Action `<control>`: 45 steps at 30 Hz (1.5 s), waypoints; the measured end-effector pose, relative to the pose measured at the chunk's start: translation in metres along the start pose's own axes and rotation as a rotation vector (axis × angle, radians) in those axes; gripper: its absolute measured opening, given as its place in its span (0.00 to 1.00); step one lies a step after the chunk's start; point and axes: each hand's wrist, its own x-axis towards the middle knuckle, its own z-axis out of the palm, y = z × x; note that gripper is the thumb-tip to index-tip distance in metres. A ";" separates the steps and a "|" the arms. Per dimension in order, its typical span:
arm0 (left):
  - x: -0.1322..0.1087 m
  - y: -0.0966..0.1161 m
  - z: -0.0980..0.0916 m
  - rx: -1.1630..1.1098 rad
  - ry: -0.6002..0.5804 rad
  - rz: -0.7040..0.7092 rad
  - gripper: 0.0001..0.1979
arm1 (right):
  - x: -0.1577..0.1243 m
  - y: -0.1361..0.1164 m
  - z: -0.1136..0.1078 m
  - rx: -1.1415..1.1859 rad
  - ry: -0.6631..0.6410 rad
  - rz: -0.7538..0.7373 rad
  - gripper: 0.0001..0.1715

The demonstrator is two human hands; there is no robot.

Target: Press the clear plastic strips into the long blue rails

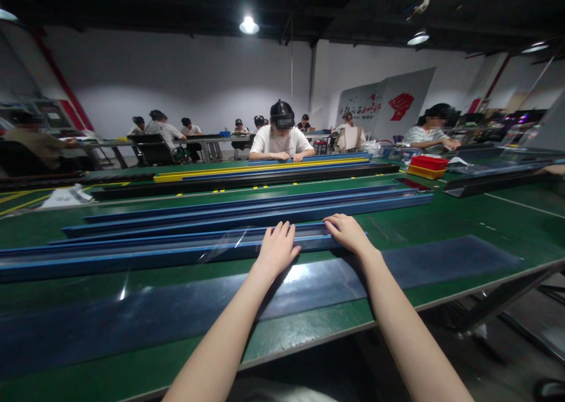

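Observation:
A long blue channel strip (pixel 168 253) lies across the green table in front of me, with clear plastic film (pixel 227 244) over part of it. My left hand (pixel 279 248) lies palm down on this strip, its fingers stretched out and a little apart. Near the strip's right end, my right hand (pixel 348 232) has its fingers bent around the strip, thumb toward the near side. What is under both palms is hidden. Between the strip and the table's front edge, a long flat sheet of clear film (pixel 176 308) passes beneath my forearms.
More blue channel strips (pixel 247 212) lie just beyond, then a black strip (pixel 198 185) and a yellow strip (pixel 265 169). Opposite me a person (pixel 282 137) works with both hands on a strip. Red and yellow bins (pixel 427 165) stand at right, near a dark strip (pixel 481 181).

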 end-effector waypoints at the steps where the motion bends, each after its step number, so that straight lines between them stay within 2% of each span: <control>1: 0.000 0.000 0.000 0.000 -0.006 -0.008 0.25 | -0.001 0.003 -0.001 -0.017 0.014 0.017 0.19; 6: 0.000 -0.001 0.003 -0.006 -0.011 0.020 0.26 | -0.004 0.006 -0.003 -0.067 0.084 0.032 0.17; 11: 0.003 -0.005 0.011 -0.011 0.015 0.064 0.27 | -0.001 -0.014 0.001 0.009 0.109 -0.108 0.16; 16: 0.005 -0.006 0.012 -0.024 -0.001 0.071 0.28 | 0.000 -0.033 0.006 0.060 0.054 -0.201 0.18; 27: 0.003 -0.010 0.003 -0.073 -0.047 0.033 0.28 | 0.002 -0.019 0.004 0.137 0.008 -0.141 0.18; 33: 0.002 -0.013 0.002 -0.066 -0.048 0.007 0.27 | -0.001 -0.003 -0.003 -0.001 0.040 0.027 0.18; 37: 0.002 -0.009 0.004 -0.059 -0.036 0.034 0.28 | -0.002 -0.005 -0.006 -0.110 0.070 0.086 0.19; 40: 0.003 -0.008 0.005 -0.047 -0.025 0.045 0.29 | -0.002 -0.014 -0.004 -0.115 0.086 0.045 0.18; 45: 0.003 -0.009 0.007 -0.042 -0.021 0.049 0.27 | 0.000 -0.032 0.001 -0.009 0.065 -0.120 0.16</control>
